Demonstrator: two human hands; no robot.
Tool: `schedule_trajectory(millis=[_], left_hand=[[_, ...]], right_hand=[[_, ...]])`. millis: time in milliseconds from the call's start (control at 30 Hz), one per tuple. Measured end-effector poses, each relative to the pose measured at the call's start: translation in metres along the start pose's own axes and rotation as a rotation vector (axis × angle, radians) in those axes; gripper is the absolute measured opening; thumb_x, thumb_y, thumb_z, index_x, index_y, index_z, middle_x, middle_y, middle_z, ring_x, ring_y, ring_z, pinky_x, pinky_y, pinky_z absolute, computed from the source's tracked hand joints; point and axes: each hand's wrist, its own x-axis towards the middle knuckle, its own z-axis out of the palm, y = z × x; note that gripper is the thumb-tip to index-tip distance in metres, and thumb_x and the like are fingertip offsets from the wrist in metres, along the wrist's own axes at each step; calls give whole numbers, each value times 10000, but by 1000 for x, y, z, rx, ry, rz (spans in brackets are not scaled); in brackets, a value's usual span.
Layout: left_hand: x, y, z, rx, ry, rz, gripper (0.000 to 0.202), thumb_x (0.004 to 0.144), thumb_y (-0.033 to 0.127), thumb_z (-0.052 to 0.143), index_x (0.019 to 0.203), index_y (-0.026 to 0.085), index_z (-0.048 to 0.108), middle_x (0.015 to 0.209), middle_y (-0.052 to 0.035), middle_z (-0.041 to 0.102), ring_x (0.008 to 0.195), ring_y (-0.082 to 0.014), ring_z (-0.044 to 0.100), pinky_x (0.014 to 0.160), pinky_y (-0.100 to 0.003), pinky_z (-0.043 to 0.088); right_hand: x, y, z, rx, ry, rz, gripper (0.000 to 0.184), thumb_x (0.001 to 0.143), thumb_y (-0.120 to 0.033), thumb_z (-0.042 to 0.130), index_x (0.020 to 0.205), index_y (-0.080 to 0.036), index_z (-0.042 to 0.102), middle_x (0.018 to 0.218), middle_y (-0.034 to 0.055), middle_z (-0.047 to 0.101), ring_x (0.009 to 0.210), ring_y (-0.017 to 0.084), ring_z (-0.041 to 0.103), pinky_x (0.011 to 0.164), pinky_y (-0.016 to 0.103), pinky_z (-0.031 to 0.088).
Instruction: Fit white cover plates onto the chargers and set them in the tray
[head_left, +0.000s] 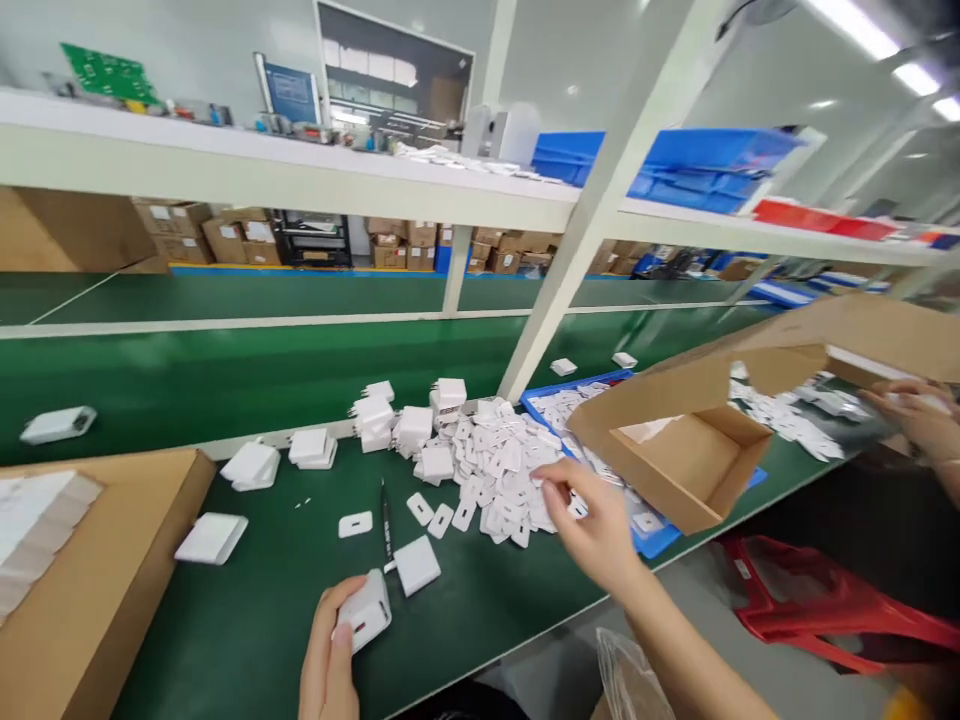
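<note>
Gripping a white boxy plastic charger body point(364, 612) at 6 o'clock, left hand point(326, 655) closed round its near end | right hand point(596, 535) at 4 o'clock, fingertips pinching into the heap of small flat white plastic plates point(495, 465), catch unclear | likely light, stiff, slick: hold by the edges | co-worker's hand point(919, 420) at 3 o'clock cut off.

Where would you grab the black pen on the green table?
Probably its thin middle, pinched from above, fingers on its left and right. The pen lies flat, pointing away, and the white block crowds its near end.
</note>
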Motion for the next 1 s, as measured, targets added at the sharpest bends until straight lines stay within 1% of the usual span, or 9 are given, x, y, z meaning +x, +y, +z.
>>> schedule_trajectory(millis=[67,133,233,333,467,700,767,867,1000], left_hand=[[-3,5,0,-11,-32,14,528,1043,652,407,1214,232,678,1322,-90,642,1250,-287,590,975,-337,496],[-6,7,-1,-13,-88,79,525,1057,630,381,1233,227,667,1261,-99,639,1182,-280,607,968,-358,503],[-9,9,-1,15,-190,212,487,1085,566,339,1312,233,613,1172,-96,602,1013,-248,623,854,-352,528],[-11,12,-3,80,-223,283,435,1104,496,317,1379,258,555,1179,-93,557,975,-232,615,810,-342,526],[-11,18,-3,114,-268,278,422,1112,463,303,1412,273,531,1221,-99,533,1022,-238,605,847,-357,524],[-14,12,7,125,-301,305,490,1107,539,257,1462,270,461,1256,-111,497,1060,-254,578,894,-402,517],[-13,10,8,155,-298,314,454,1113,506,281,1469,277,446,1284,-113,493,1080,-256,574,908,-410,512],[-12,8,9,172,-273,352,418,1114,483,323,1470,295,438,1297,-105,496,1106,-255,572,922,-406,501],[-11,9,9,34,-279,168,389,1124,473,283,1397,287,487,1282,-90,517,1119,-239,567,949,-384,483]], right_hand=[[-21,-22,34,210,-262,82,232,1051,-402,535,1166,-254,673,864,35,684,694,194,589,654,326,462],[-42,-45,65,400,-551,148,435,1063,-525,495,1402,-261,567,935,34,681,738,194,603,684,322,469],[-63,-71,99,605,-727,193,625,1063,-660,401,1538,-254,431,963,33,675,767,200,601,715,328,466],[-74,-83,117,748,-655,277,667,1059,-678,398,1567,-245,387,1049,61,681,870,225,628,792,350,509],[-83,-81,123,781,-511,290,576,1082,-606,407,1549,-271,447,1352,108,631,1164,258,637,1005,384,524],[-98,-76,125,670,-472,165,516,1145,-429,289,1657,-364,305,1631,50,448,1514,256,398,1272,451,297],[-98,-77,125,670,-451,183,529,1145,-440,248,1661,-338,311,1603,78,464,1468,274,442,1240,479,343],[-91,-79,125,680,-441,222,518,1137,-454,271,1621,-329,409,1295,102,593,1141,245,617,1000,427,534],[-79,-73,120,659,-337,99,481,1045,-344,568,1524,-337,531,1284,98,514,1123,228,604,983,400,544]])
